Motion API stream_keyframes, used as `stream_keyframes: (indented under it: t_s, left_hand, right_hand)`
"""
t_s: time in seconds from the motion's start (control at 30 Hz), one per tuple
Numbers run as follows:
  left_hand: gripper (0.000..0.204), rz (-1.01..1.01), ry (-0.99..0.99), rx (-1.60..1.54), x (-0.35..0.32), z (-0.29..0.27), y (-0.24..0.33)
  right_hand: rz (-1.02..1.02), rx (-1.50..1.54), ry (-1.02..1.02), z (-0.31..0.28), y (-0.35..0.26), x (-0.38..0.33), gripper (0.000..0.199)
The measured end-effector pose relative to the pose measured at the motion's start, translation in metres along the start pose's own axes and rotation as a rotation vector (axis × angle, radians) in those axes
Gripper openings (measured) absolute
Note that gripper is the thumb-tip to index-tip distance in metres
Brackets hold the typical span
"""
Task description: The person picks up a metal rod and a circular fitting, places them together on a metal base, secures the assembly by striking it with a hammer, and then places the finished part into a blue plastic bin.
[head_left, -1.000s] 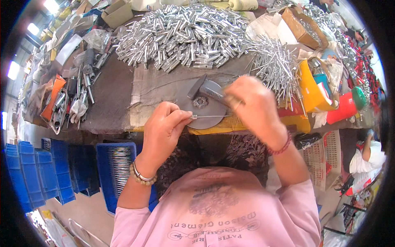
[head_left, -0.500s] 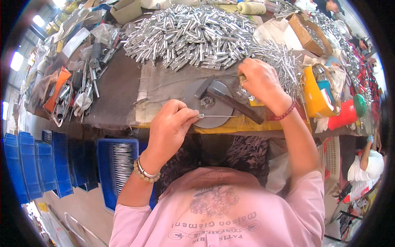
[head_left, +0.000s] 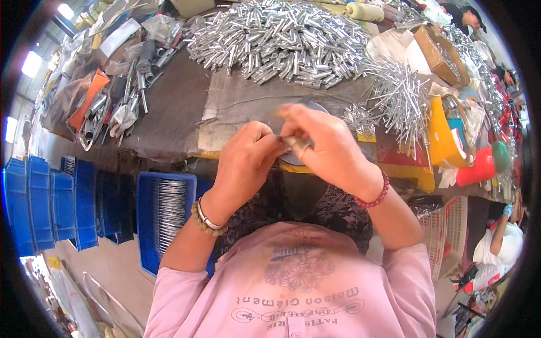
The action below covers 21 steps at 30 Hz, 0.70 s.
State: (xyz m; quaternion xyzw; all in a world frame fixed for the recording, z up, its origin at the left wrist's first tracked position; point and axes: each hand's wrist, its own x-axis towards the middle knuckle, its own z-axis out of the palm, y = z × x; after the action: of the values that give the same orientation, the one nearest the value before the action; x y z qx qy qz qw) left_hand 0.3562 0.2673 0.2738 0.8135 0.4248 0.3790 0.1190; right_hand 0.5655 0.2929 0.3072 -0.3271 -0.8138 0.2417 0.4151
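Observation:
My left hand (head_left: 248, 160) is pinched closed at the front edge of the bench, where a slim metal rod was visible in its fingertips; the rod is now hidden. Fingertips of my right hand (head_left: 329, 149) meet those of the left, curled and partly blurred; whatever they hold is too small to make out. Beneath both hands lies a round grey plate (head_left: 294, 160), mostly covered. A hammer that lay on the plate is almost wholly hidden by my right hand. Small shiny metal pieces (head_left: 359, 118) form a little heap to the right.
A large pile of metal tubes (head_left: 282, 42) fills the back, with thin rods (head_left: 397, 93) to its right. A yellow container (head_left: 443, 132) and a red one (head_left: 474, 167) stand at right. At lower left, a blue bin (head_left: 145, 225) holds stacked rods. Another person (head_left: 501, 242) is far right.
My right hand has moved left from the small metal pieces to my left fingertips, covering the hammer and rod. The whole view has shifted slightly.

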Motion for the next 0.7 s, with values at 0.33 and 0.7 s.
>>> stream_keyframes:
  t_s: [0.33, 0.7]
  left_hand:
    - [0.018, -0.038, -0.007, -0.037, -0.002, 0.002, -0.001]
    - [0.016, -0.020, 0.021, -0.086, -0.002, 0.003, 0.001]
  right_hand:
    - [0.305, 0.038, 0.001, -0.002, 0.008, -0.020, 0.046]
    - [-0.078, -0.493, -0.047, 0.006, -0.024, -0.013, 0.042]
